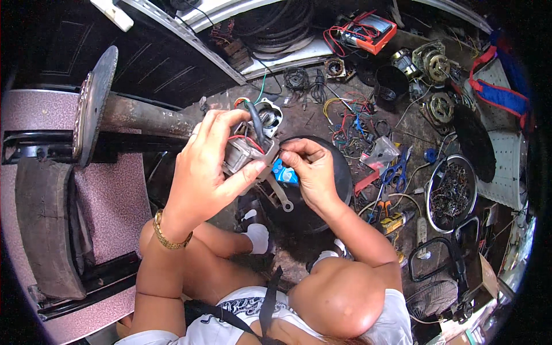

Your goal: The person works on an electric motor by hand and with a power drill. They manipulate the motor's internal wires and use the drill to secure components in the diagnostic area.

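Observation:
My left hand (202, 162) is wrapped round a grey metal motor housing (240, 157) with a thick black cable and red, yellow and green wires. A round opening shows at its far end. My right hand (315, 175) pinches thumb and forefinger together against the housing's right side. Whatever lies between those fingertips is too small to make out. Just below them is a small blue packet (286, 174). A spanner (280, 194) with a ring end lies beneath the housing, over a round black surface (336, 172).
Loose wires (351, 123), blue scissors (394, 175) and a bowl of small metal parts (452, 192) lie to the right. Farther off are an orange-cased meter (372, 33) and motor parts (440, 68). A flanged metal pipe (146, 118) juts in from the left.

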The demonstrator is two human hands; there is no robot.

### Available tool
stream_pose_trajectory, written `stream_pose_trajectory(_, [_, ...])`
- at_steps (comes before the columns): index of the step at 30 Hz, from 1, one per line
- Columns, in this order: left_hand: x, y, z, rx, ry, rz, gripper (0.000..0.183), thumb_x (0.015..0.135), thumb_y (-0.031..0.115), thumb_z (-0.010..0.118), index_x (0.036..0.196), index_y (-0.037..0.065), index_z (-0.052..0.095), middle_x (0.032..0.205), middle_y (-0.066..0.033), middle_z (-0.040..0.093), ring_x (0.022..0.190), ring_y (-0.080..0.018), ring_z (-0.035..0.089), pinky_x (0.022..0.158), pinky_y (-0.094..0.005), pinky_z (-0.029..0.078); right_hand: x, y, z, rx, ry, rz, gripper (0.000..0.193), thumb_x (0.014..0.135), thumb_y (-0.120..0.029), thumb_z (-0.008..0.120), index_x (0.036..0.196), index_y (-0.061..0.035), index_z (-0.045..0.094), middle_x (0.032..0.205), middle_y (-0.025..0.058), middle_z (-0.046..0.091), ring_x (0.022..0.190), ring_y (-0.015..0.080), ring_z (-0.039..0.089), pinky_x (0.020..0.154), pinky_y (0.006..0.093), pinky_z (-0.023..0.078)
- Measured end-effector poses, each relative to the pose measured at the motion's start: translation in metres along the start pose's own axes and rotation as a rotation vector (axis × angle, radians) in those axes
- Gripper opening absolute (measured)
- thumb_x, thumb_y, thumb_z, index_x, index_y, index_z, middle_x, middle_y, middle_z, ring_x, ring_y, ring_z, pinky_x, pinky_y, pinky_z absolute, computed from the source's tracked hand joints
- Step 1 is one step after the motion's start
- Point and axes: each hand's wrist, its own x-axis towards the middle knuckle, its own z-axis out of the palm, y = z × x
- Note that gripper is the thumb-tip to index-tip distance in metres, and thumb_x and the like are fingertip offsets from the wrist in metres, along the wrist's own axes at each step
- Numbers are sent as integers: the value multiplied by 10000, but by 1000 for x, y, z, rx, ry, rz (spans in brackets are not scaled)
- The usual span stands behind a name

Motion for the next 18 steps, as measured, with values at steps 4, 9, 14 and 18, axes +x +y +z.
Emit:
stream_pose_trajectory(4, [2, -3, 2, -37, 59, 74, 553, 725, 292, 729, 1169, 44, 512, 1078, -161, 561, 966, -372, 579, 840, -410, 464, -4, -3, 4, -162, -12, -244, 85, 787, -30, 734, 849, 0, 685, 867, 52, 671, 842, 129, 603, 777, 260, 469])
stream_pose_trajectory(9, [1, 0, 3, -86, 48, 64, 545, 705, 224, 724, 1164, 26, 508, 1085, -164, 553, 981, -354, 578, 855, -389, 459, -12, 10, 4, -240, -146, -341, 93, 793, -6, 715, 876, 2, 673, 954, 98, 638, 919, 172, 578, 814, 295, 457])
stream_pose_trajectory(14, [-3, -12, 1, -144, 34, 24, 532, 707, 180, 706, 1167, 9, 498, 1104, -156, 529, 995, -305, 573, 847, -359, 464, -14, 15, -1, -274, -270, -368, 220, 841, -184, 691, 1013, -47, 692, 1009, 98, 649, 982, 236, 569, 895, 361, 402])
stream_pose_trajectory(18, [-5, -21, -5, -194, 27, -17, 535, 719, 187, 696, 1179, 12, 487, 1132, -132, 502, 999, -235, 551, 833, -324, 471, -6, 15, -26, -248, -463, -260, 429, 835, -174, 685, 1232, -37, 595, 1127, 96, 630, 1039, 217, 577, 948, 367, 427])
